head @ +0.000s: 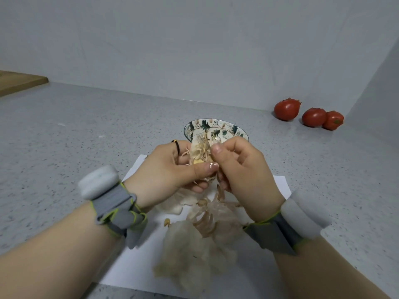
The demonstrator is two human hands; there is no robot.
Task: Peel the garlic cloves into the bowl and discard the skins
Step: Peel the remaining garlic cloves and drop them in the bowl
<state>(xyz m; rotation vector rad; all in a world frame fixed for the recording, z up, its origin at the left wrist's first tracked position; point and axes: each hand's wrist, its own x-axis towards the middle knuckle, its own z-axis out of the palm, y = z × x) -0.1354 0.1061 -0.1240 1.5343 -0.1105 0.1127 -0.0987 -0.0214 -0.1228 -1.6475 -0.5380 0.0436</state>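
Note:
A garlic clove (200, 152) with loose papery skin is held up between both hands, just in front of the leaf-patterned bowl (216, 126). My left hand (172, 169) grips the clove from the left, thumb pressed on its lower end. My right hand (239, 167) pinches the skin at the clove's right side with thumb and fingers. Below the hands, a pile of pale garlic skins (203, 225) lies on a white sheet of paper (138, 264). What lies inside the bowl is hidden behind the hands.
Three red tomatoes (287, 109) (314, 117) (333, 120) sit at the back right by the wall corner. A wooden cutting board (19, 82) lies at the far left on the grey speckled counter (86, 130). Both wrists wear grey bands.

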